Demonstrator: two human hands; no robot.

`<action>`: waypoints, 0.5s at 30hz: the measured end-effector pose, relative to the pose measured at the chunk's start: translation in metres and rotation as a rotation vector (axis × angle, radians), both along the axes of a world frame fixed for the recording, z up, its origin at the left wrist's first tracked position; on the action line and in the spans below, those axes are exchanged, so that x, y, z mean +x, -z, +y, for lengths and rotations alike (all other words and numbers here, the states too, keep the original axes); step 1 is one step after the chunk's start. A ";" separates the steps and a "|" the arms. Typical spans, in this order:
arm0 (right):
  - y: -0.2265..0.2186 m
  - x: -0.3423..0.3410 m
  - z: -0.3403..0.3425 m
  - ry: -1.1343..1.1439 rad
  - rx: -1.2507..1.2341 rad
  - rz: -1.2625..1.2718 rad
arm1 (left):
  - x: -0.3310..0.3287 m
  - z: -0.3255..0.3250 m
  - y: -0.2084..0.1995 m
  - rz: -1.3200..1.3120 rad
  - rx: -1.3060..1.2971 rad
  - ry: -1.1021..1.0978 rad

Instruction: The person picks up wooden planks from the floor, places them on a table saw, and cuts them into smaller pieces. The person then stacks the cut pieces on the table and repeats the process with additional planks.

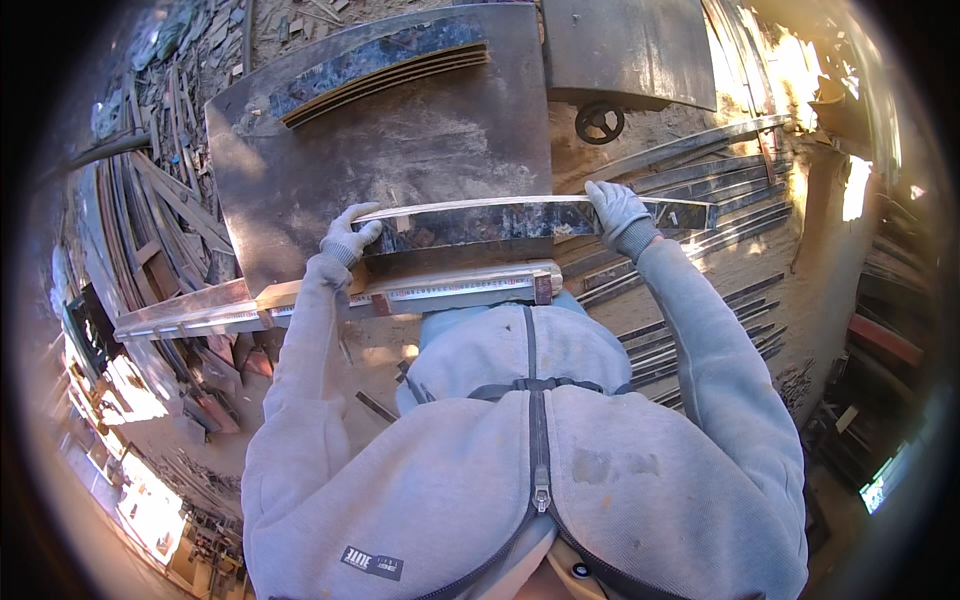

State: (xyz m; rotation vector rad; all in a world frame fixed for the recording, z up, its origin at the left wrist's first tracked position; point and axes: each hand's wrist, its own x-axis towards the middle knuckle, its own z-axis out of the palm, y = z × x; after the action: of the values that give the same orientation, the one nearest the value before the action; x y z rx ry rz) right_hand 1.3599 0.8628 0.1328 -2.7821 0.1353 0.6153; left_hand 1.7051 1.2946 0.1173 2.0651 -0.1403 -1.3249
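Both my gloved hands are closed on a long narrow board (470,226), dark and worn on its face with a pale, splintery long edge. My left hand (352,236) grips it at its left end, above the worn metal table (380,165). Farther along, my right hand (620,214) clasps its upper edge, and the right end of the board sticks out past that hand, beyond the table. Between the board and my body runs a rail (440,290) with a measuring tape along it. The fingers on the board's underside are partly hidden.
A stack of similar dark boards (385,75) lies at the table's far side. Beyond to the right are a second metal surface (635,50) and a black handwheel (600,123). Long strips (700,180) cover the floor at right; scrap wood (175,190) is heaped at left.
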 end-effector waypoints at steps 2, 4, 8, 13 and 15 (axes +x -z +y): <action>0.007 -0.004 0.001 0.033 -0.018 0.088 | 0.000 -0.003 -0.004 0.007 0.018 0.049; 0.006 -0.009 0.001 0.017 -0.020 0.088 | -0.001 -0.009 -0.009 -0.006 0.024 0.051; -0.004 -0.036 0.001 0.064 0.073 0.047 | -0.030 -0.015 -0.028 -0.284 0.059 0.321; 0.000 -0.065 0.008 0.004 0.022 0.008 | -0.092 -0.040 -0.045 -0.791 0.109 0.774; 0.001 -0.066 0.011 -0.001 0.042 -0.005 | -0.115 -0.059 -0.045 -0.726 -0.079 0.728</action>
State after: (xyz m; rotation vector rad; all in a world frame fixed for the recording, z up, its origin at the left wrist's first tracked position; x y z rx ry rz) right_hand 1.2936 0.8739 0.1314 -2.7435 0.1181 0.6047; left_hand 1.5901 1.2357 0.1627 2.4271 -1.3335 -0.8204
